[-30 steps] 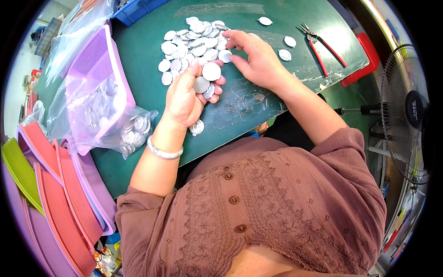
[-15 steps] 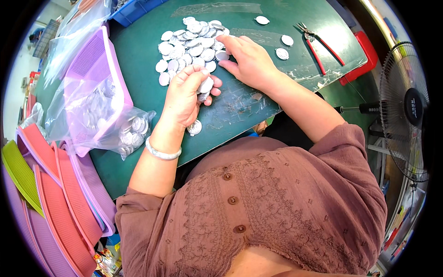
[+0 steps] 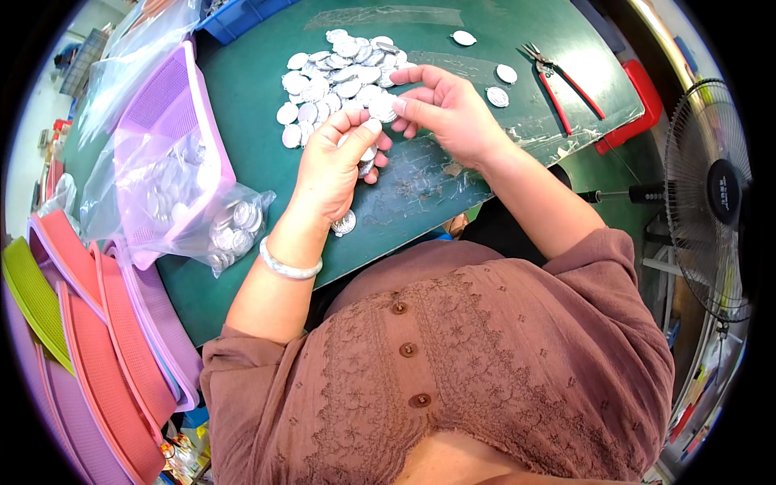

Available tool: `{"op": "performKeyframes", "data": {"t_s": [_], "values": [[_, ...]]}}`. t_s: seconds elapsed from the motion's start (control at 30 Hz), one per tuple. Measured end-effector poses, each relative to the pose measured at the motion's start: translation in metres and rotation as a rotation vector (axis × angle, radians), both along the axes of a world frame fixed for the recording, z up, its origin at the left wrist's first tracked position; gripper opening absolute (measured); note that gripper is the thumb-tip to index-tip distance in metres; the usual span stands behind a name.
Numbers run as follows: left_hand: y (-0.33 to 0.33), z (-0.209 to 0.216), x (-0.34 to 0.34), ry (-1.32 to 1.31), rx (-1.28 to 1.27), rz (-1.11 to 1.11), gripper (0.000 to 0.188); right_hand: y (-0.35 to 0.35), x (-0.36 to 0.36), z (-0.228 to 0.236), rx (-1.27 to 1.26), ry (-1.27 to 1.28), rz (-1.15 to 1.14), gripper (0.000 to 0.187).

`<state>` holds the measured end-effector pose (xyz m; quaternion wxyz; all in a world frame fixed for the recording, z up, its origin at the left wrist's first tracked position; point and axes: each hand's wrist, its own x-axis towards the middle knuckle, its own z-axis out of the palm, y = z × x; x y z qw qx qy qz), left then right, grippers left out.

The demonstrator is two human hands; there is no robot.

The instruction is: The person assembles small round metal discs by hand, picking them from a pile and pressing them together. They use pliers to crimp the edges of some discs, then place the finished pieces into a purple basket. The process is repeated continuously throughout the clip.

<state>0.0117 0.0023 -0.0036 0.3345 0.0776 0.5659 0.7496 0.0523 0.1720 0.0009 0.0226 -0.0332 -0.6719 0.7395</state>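
My left hand is closed around a few silver oval medallions, the thumb pressing on the top one. Between thumb and fingers, my right hand pinches a single medallion, close above the left fingertips. Just beyond both hands lies a loose pile of silver medallions on the green table. One more medallion rests by my left wrist, partly hidden by it.
Three medallions lie apart at the right, beside red-handled pliers. A purple basket and a clear bag of medallions stand at the left, near stacked coloured baskets. A blue bin is at the back; a fan stands right.
My right hand has drawn back from the pile toward my left hand, now with a medallion between its fingers. The left hand has shifted slightly right, still holding its medallions.
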Motion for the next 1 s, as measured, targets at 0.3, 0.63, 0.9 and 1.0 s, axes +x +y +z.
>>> {"op": "performKeyframes", "data": {"t_s": [0.3,0.63,0.9,1.0], "values": [[-0.001,-0.002,-0.002,0.107,-0.031,0.034,0.012,0.0,0.007,0.0,-0.057,0.049,0.075,0.037],[-0.001,-0.003,-0.002,0.022,0.011,0.004,0.015,0.0,0.009,-0.002,-0.07,0.065,0.027,0.039],[0.001,0.004,0.0,-0.111,0.063,-0.007,0.027,-0.005,0.011,-0.007,0.208,0.329,-0.053,0.041],[0.001,0.0,-0.001,-0.119,0.14,-0.012,0.03,-0.008,0.015,-0.005,0.396,0.425,0.0,0.042]]}}
